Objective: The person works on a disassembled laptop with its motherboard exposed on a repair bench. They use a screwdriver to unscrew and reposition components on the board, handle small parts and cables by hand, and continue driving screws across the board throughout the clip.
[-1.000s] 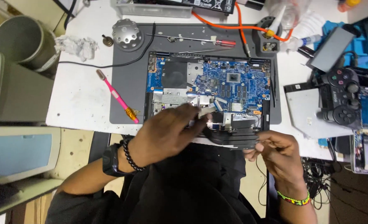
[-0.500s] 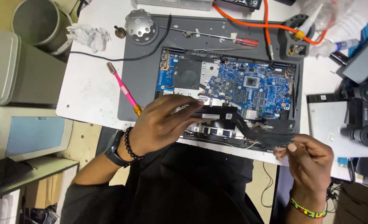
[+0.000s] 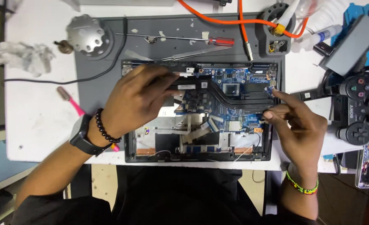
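Pinching the two ends of a black cooling part (image 3: 230, 98), the person's fingers held it flat over the blue board (image 3: 234, 79) inside the open laptop (image 3: 130, 141). The left hand (image 3: 136, 102) had its fingers curled narrow around the wide end of that part, near the top left of the board. The right hand (image 3: 295, 123) had thumb and first finger closed tight on the thin end at the board's right edge — the other fingers were tucked out of the way. Holding both ends likely kept the long bent pipe level, so it would not scrape the small pieces under it.

The left hand lay palm down, with its wrist coming in from the lower left, wearing a dark watch (image 3: 82, 137) and a bead band (image 3: 103, 127). The right wrist came up from below and wore a bright bead band (image 3: 302, 186).

The laptop sat on a grey mat (image 3: 97, 83), likely to keep it steady. Tools lay close above it — a red-handled screwdriver (image 3: 220, 41) and metal tweezers (image 3: 201, 52). A pink tool (image 3: 70, 100) lay to the left, partly under the left arm. A round silver dish (image 3: 84, 35) sat at the mat's corner, and a black game controller (image 3: 359, 108) sat far right.
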